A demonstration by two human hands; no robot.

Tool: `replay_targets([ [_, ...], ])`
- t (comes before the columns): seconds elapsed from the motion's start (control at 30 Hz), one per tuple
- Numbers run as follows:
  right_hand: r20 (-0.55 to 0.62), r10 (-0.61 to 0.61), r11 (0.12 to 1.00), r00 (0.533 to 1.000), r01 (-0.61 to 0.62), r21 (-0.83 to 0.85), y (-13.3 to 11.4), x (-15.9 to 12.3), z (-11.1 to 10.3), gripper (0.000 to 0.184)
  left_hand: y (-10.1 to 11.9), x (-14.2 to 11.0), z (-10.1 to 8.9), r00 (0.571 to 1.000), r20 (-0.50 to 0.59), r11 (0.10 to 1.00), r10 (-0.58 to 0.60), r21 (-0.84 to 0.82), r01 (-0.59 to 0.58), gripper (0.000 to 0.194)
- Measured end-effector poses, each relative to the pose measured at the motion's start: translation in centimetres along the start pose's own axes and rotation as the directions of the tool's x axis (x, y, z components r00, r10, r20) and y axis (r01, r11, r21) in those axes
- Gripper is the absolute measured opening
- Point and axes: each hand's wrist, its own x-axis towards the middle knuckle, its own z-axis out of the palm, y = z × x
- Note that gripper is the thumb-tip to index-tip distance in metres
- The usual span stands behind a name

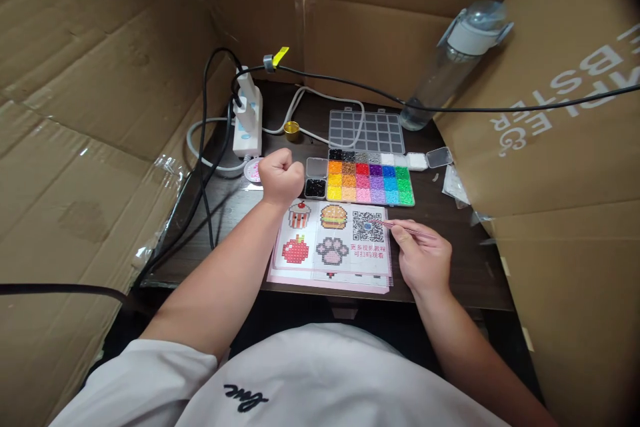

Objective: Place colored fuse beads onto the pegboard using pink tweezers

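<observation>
My left hand (280,177) is closed in a fist above the dark table, beside a small box of black beads (315,187); what it holds, if anything, is hidden. My right hand (423,257) pinches thin tweezers (400,227) whose tip points at the QR code on a pattern sheet (333,237). The sheet shows a cupcake, burger, apple and paw. Behind it lies a tray of coloured beads (370,183) sorted by colour.
A clear empty lid (367,131) lies behind the bead tray. A white power strip (249,117) with cables, a gold cap (291,127) and a clear water bottle (450,67) stand at the back. Cardboard walls (90,113) enclose the dark table (450,273).
</observation>
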Motion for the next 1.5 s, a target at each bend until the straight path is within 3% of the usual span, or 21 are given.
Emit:
replay_targets([
  [0.17, -0.053, 0.033, 0.996, 0.998, -0.028, 0.084, 0.3, 0.1, 0.1, 0.012, -0.3, 0.0, 0.0, 1.0, -0.015, 1.0, 0.014, 0.021, -0.014, 0.034],
  [0.43, 0.022, -0.014, 1.0, 1.0, 0.014, -0.009, -0.5, 0.0, 0.0, 0.009, 0.1, 0.1, 0.0, 0.999, -0.048, 1.0, 0.003, 0.03, -0.002, 0.034],
  [1.5, 0.039, -0.047, 0.994, 0.998, 0.05, -0.093, -1.1, -0.2, -0.1, 0.009, -0.3, 0.1, 0.0, 0.996, -0.087, 0.997, -0.014, 0.068, 0.02, 0.033],
])
